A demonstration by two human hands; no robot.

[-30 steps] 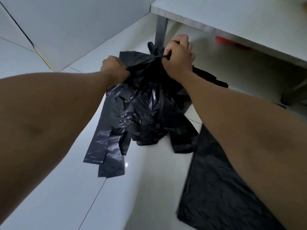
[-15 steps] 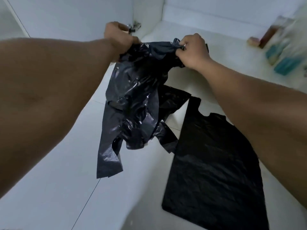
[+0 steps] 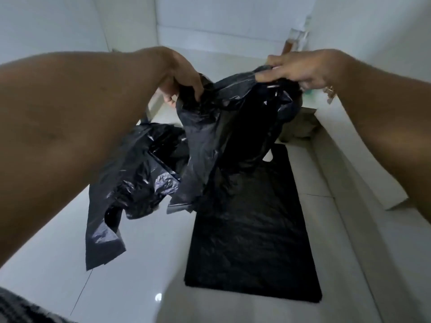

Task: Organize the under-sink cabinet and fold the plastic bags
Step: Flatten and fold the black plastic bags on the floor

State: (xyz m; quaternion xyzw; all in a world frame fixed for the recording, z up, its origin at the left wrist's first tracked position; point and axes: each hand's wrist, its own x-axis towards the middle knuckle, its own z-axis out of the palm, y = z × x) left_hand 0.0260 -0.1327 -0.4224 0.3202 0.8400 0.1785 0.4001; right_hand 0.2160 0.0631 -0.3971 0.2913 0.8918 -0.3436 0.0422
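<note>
The scene is being lit dimly and coolly. A small glare spot is being reflected by the glossy floor. The right hand is being smeared by motion blur, and detail in the held black bag is being lost.

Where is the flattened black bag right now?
In the head view, the flat bag lies on the white floor, lower centre-right, below the crumpled bags that the left hand and right hand hold up.

No legible text — none anywhere
</note>
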